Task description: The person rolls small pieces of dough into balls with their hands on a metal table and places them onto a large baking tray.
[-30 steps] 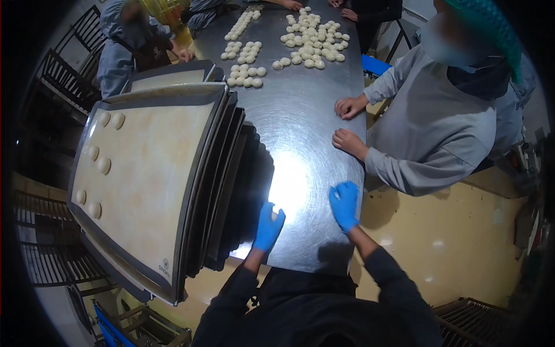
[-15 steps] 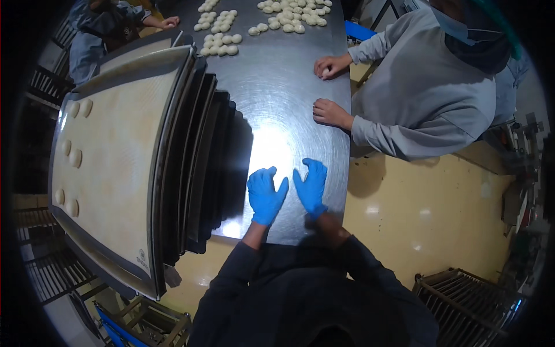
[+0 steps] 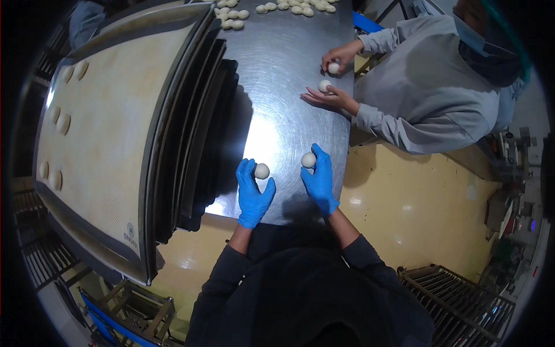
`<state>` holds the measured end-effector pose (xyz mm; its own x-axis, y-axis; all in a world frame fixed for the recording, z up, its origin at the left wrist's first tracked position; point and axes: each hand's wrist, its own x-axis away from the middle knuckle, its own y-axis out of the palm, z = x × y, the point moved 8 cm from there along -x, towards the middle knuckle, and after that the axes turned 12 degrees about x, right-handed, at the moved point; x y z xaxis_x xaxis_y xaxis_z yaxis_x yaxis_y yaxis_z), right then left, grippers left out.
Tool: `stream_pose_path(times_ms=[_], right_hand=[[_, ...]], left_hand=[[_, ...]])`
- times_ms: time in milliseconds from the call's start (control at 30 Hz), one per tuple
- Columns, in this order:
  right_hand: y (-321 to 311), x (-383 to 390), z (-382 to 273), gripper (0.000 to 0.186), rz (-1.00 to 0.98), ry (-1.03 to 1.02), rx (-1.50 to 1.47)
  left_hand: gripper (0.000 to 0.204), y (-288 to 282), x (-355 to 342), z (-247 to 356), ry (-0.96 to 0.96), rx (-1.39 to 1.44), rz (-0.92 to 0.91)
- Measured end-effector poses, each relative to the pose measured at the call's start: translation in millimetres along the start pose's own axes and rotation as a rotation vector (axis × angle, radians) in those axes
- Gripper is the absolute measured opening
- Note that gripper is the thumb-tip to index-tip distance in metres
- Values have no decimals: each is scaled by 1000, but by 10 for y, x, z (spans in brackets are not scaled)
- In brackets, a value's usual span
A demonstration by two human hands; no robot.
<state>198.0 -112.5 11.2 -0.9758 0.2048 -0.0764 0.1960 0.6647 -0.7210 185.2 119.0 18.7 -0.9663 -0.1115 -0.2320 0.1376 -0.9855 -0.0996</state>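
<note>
My left hand (image 3: 252, 194), in a blue glove, rests on the steel table (image 3: 277, 69) and cups a small white dough ball (image 3: 262, 171) between thumb and fingers. A hand's width to the right, my right hand (image 3: 319, 182), also gloved in blue, cups a second dough ball (image 3: 309, 160) the same way. Both balls touch the table near its front edge.
A stack of baking trays (image 3: 173, 144) fills the table's left side; the top tray holds several dough pieces (image 3: 58, 115) along its left edge. A co-worker in a grey top (image 3: 428, 87) at the right handles two dough balls (image 3: 325, 85). More dough balls (image 3: 231, 14) lie at the far end.
My gloved hands lay empty on the table before; now each cups a dough ball. The co-worker's hands now also have dough balls. The view has tilted nearer to the table.
</note>
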Motion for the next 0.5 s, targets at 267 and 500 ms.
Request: stream_pose_path(times_ms=[267,500], right_hand=[[63,111,-324,46,-124,-10,-155],[318,173,-1163,73,-246,-538,116]], left_hand=[[65,-362,334,-292,-156,52,159],[60,-373,350,-292,-186,25,145]])
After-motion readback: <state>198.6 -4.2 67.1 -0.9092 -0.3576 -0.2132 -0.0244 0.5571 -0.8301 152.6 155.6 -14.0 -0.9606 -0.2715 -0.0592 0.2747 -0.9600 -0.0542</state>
